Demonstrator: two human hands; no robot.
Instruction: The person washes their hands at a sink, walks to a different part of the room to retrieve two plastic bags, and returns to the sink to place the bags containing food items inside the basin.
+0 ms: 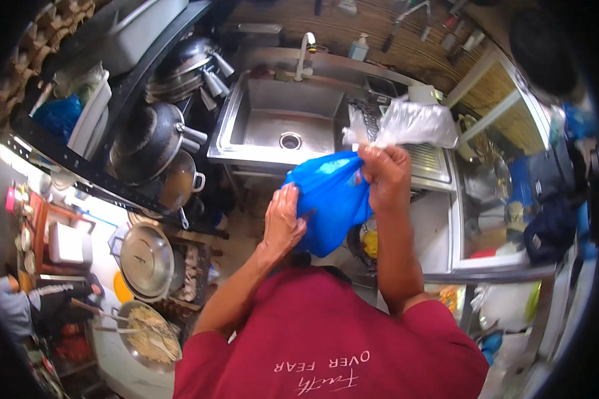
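Observation:
In front of my chest hangs a blue plastic bag [324, 204], bulging with contents I cannot make out. My right hand [388, 172] is closed around the bag's gathered upper corner. Along the bag's left edge lies my left hand [283, 219], its fingers against the plastic and its thumb on the near side. A clear plastic bag [419, 122] lies just beyond my right knuckles, over the sink's drainboard [432, 164]; whether my right fingers also hold part of it is unclear. Beyond both hands is a stainless steel sink [292, 122] with a drain hole.
A white faucet [302, 60] rises behind the sink. At left, a dark rack bears pans and a wok [147, 139]. Lower left are a large metal pot [147, 262] and a bowl of food with utensils [149, 339]. A white-framed glass cabinet [494, 264] stands at right.

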